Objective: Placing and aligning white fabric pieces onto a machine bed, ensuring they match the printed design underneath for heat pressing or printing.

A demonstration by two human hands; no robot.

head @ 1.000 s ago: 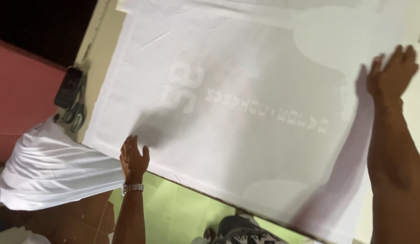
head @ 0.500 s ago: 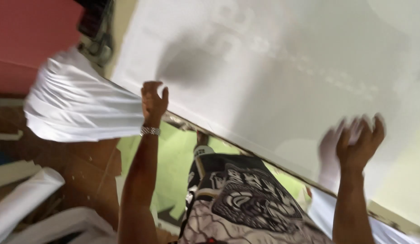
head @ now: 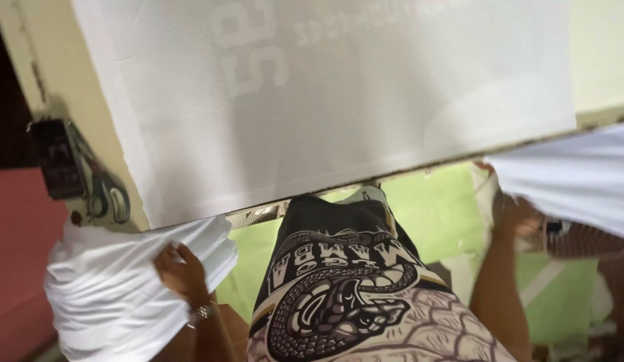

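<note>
A large white sheet (head: 338,100) with faint mirrored print lies flat on a pale table (head: 607,60). Below the table's front edge, my left hand (head: 181,271), with a watch on the wrist, grips a hanging fold of white fabric (head: 110,295) at the lower left. My right hand (head: 516,218) is at the lower right, partly hidden under another hanging piece of white fabric (head: 573,181); its fingers seem to hold that fabric from beneath.
A pair of scissors (head: 107,194) and a small dark device (head: 53,157) rest at the table's left edge. My printed shorts (head: 345,295) fill the lower middle. Green flooring (head: 432,214) shows below the table.
Both hands have dropped from the sheet's surface to below the table's edge. The left hand took hold of the white fabric at the left; the right went under the fabric at the right.
</note>
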